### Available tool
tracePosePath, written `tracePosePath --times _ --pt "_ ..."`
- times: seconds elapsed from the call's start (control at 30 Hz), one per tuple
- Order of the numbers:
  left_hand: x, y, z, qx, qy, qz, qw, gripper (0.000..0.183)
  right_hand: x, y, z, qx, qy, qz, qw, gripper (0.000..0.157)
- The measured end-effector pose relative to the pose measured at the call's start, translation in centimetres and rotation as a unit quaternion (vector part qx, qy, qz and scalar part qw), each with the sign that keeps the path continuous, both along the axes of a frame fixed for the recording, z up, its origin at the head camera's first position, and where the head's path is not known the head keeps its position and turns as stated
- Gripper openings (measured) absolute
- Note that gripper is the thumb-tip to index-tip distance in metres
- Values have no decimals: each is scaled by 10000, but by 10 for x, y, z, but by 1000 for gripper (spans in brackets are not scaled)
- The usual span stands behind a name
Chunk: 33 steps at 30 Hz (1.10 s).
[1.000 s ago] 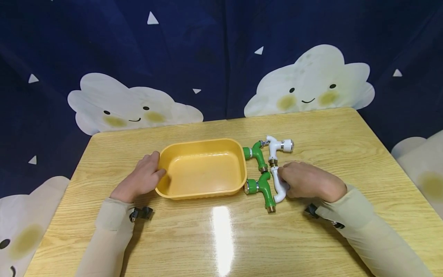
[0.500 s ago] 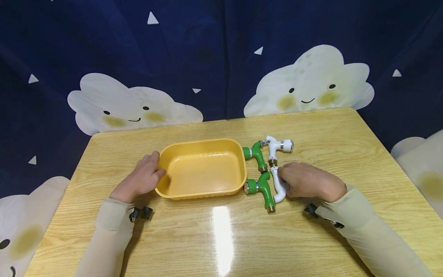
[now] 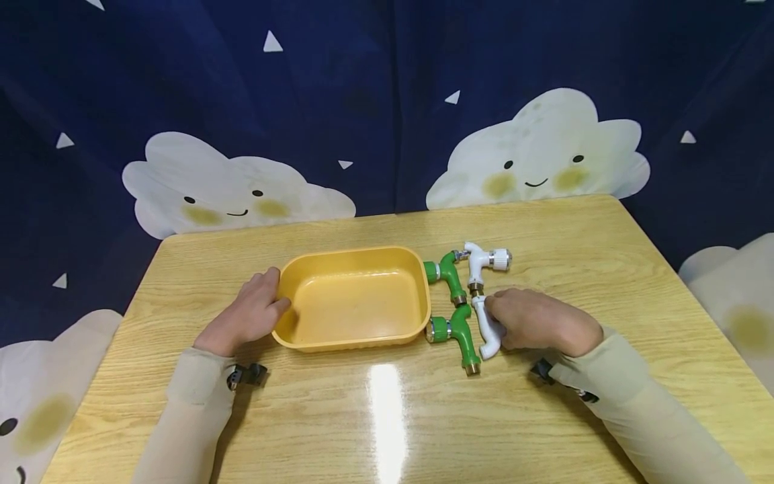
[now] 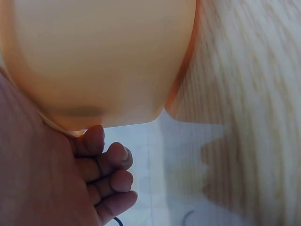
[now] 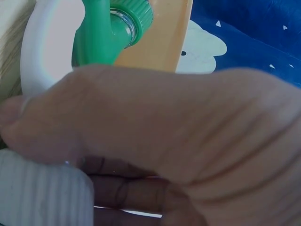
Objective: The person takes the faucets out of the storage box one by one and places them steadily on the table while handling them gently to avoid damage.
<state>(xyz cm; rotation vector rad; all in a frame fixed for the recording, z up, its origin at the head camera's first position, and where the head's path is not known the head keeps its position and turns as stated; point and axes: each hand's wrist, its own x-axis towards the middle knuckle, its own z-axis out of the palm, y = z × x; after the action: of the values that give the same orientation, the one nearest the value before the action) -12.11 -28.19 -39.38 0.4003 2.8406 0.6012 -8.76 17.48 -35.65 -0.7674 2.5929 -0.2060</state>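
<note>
My left hand (image 3: pixel 248 312) grips the left end of a yellow plastic tray (image 3: pixel 351 310), its fingers curled at the rim. At the tray's right, my right hand (image 3: pixel 538 321) holds the nearer white tap (image 3: pixel 486 326), which lies on the table. In the right wrist view the thumb presses beside that tap's ribbed white handle (image 5: pixel 44 195); the head view hides this handle behind the hand. A second white tap (image 3: pixel 476 265) lies beyond it. Between the white taps and the tray lie a far green tap (image 3: pixel 449 272) and a near green tap (image 3: pixel 461 336).
A wood-grain table (image 3: pixel 290 430) carries everything, with a bright glare streak at the front middle. Behind it hangs a dark blue curtain (image 3: pixel 363 81) printed with clouds. The green taps' handles stand right against the tray's right wall.
The head view has tilted slightly. The lower end of the held white tap sits a little farther from the near green tap. Both hands keep their holds.
</note>
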Motion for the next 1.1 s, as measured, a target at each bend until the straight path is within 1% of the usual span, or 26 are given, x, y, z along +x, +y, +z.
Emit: tracePosePath --times 0.37,0.7,0.9,1.03,1.1 --pt "2 1 2 -17 57 -19 10000 13 0 0 -1 -21 -44 -20 10000 26" --pt "0 1 -2 -14 9 41 10000 14 -1 3 -1 -111 53 85 9999 26" --pt "0 1 -1 -59 94 77 9999 15 0 4 3 -354 -41 17 9994 24" --pt "0 0 0 -123 156 59 9998 15 0 5 4 -322 9 52 9995 25" --pt "-1 0 0 -173 262 20 9995 15 1 6 5 -312 7 39 9995 25"
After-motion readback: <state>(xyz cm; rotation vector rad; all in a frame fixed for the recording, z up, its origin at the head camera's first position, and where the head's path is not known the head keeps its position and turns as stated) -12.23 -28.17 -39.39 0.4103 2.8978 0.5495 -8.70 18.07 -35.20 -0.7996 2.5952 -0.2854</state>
